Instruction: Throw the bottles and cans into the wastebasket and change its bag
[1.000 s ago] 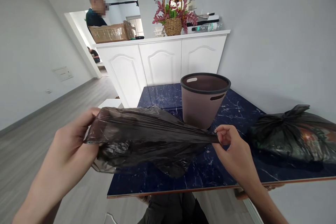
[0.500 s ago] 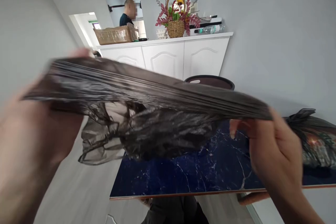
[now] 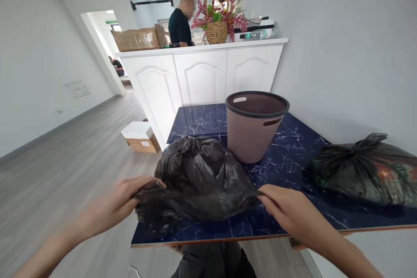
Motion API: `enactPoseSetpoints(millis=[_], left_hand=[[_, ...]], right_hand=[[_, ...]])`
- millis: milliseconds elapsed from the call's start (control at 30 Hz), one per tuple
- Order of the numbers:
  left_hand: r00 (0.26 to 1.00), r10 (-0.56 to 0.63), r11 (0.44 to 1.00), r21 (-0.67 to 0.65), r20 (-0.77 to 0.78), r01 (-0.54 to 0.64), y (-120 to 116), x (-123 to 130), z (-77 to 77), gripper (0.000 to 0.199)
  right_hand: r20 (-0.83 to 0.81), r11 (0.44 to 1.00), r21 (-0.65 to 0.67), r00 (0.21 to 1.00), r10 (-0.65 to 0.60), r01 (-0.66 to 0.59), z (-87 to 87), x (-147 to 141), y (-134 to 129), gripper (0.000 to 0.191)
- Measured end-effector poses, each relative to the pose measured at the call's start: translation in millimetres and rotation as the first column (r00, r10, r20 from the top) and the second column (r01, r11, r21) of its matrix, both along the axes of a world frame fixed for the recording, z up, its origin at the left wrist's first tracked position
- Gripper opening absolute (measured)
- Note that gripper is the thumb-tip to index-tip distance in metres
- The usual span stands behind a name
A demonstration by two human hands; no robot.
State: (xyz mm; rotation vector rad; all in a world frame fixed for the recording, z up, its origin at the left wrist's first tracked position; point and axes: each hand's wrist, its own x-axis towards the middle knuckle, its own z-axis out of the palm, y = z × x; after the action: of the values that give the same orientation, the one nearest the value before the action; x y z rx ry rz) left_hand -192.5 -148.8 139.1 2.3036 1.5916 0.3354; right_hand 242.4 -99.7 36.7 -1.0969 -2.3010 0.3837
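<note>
Between the left grip (image 3: 124, 197) and right grip (image 3: 288, 206), both pinched on opposite ends, the black bag (image 3: 202, 167) seemed light, limp and slippery, best held there.

The bag (image 3: 205, 167) at the centre of the frame is black. Under it, the desk (image 3: 286, 150) is dark blue, marbled with thin white veins, its front edge reddish brown. The bin (image 3: 250, 137), right of centre, is dusty mauve with a dark grey rim. At the far right, the tied bag (image 3: 361, 171) is black, with orange-red and green showing through. Upper centre, the cabinet (image 3: 200, 80) is white, an arched pattern on its 3 doors; the basket (image 3: 216, 33) is woven tan, with crimson leaves (image 3: 239, 22).
</note>
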Motion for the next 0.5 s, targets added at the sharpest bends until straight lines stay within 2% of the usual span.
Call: enactPoseSetpoints(millis=[67, 133, 200, 267, 300, 367, 433, 467, 500], left_hand=[[0.996, 0.054, 0.987, 0.144, 0.077, -0.064, -4, 2, 8.6, 0.043], [0.981, 0.112, 0.951, 0.269, 0.156, -0.151, -2, 12, 20.0, 0.028], [0.957, 0.175, 0.908, 0.338, 0.231, -0.247, 1, 26, 31.7, 0.02], [0.924, 0.226, 0.883, 0.336, 0.31, -0.329, 4, 39, 42.0, 0.022], [0.903, 0.247, 0.88, 0.308, 0.35, -0.36, 4, 45, 46.2, 0.025], [0.868, 0.273, 0.889, 0.234, 0.415, -0.392, 2, 56, 51.8, 0.037], [0.861, 0.264, 0.909, 0.187, 0.434, -0.373, -3, 67, 53.3, 0.045], [0.869, 0.239, 0.919, 0.187, 0.434, -0.347, -6, 73, 52.6, 0.045], [0.877, 0.208, 0.927, 0.198, 0.433, -0.318, -9, 79, 51.3, 0.044]], right_hand=[[-0.154, 0.991, -0.103, 0.983, -0.103, 0.087, 11.6, 3, 1, 0.042], [-0.303, 0.967, -0.207, 0.93, -0.207, 0.148, 24.3, 3, 5, 0.047], [-0.411, 0.944, -0.274, 0.865, -0.287, 0.183, 34.2, 1, 10, 0.047], [-0.469, 0.937, -0.277, 0.82, -0.327, 0.215, 41.0, -3, 12, 0.045], [-0.493, 0.936, -0.242, 0.799, -0.345, 0.255, 43.8, -5, 10, 0.041], [-0.556, 0.909, -0.063, 0.741, -0.375, 0.413, 49.0, -11, -2, 0.029], [-0.621, 0.797, 0.193, 0.7, -0.352, 0.573, 54.2, -19, -24, 0.029], [-0.608, 0.775, 0.296, 0.736, -0.298, 0.558, 56.8, -25, -38, 0.033], [-0.588, 0.795, 0.337, 0.772, -0.24, 0.504, 59.3, -31, -50, 0.032]])
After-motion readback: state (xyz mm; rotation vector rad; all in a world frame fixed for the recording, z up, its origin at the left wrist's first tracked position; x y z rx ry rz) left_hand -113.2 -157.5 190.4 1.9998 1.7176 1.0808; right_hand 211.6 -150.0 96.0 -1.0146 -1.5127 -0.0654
